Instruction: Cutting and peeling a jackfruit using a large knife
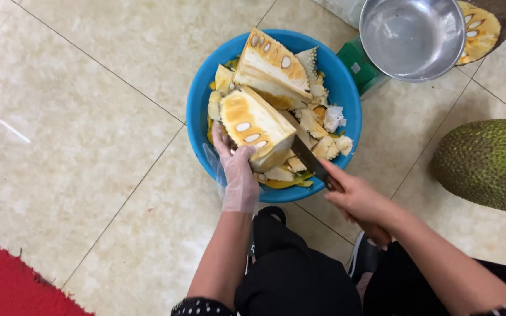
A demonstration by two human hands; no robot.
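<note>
My left hand (pixel 238 169), in a thin clear plastic glove, is clamped on the near end of the yellow cut jackfruit wedge (pixel 255 124) lying in the round blue plastic basin (pixel 201 93) just ahead. Right of it, my bare right hand (pixel 355 199) grips the dark-bladed knife (pixel 310 159), tip under the wedge. I judge it best to cut away from my gloved fingers, pressing the wedge steady.
</note>
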